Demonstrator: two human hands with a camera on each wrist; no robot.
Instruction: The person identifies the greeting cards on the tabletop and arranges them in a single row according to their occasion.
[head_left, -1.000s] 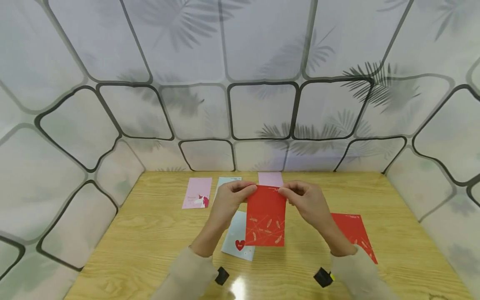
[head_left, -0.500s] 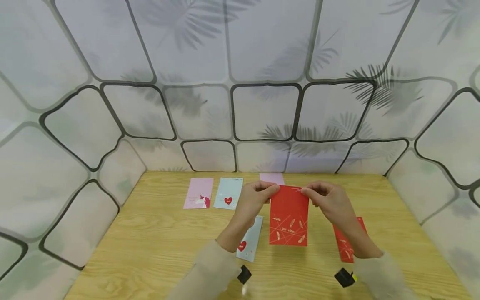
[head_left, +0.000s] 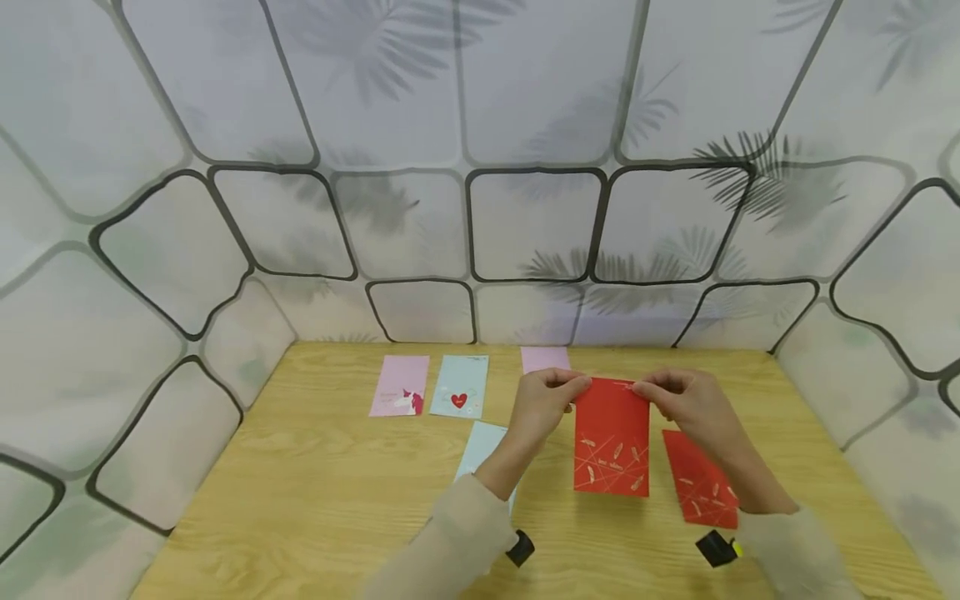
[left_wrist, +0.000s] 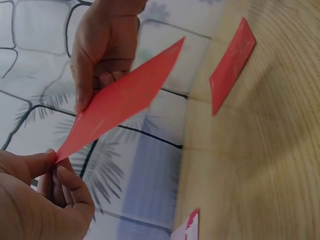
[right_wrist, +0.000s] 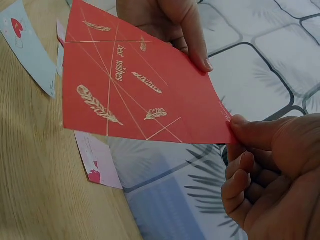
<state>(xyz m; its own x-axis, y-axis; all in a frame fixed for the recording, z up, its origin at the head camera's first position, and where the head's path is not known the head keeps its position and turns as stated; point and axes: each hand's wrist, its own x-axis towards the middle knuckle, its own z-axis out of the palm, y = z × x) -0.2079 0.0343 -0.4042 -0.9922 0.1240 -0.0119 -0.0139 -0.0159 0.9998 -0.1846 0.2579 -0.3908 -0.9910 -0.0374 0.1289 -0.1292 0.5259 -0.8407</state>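
A red greeting card (head_left: 611, 442) with gold feathers and "best wishes" lettering hangs above the table, held by its top edge. My left hand (head_left: 543, 408) pinches its upper left corner between thumb and fingers. The upper right corner is pinched by my right hand (head_left: 693, 408). In the right wrist view the red card (right_wrist: 135, 85) shows its printed face, tilted. Below my right forearm a second red card (head_left: 701, 479) lies on the table, partly covered by that arm. A light blue card (head_left: 480, 446) lies under my left forearm, its lower part hidden.
At the back left lie a pink unicorn card (head_left: 399, 386) and a light blue heart card (head_left: 459, 387), side by side. Another pink card (head_left: 545, 358) rests against the back edge, partly behind my left hand. Patterned cloth walls (head_left: 525, 225) enclose the wooden table (head_left: 315, 500).
Both hands have carried the red card to the right, from over the light blue card to beside the second red card. The heart card at the back has come into full view.
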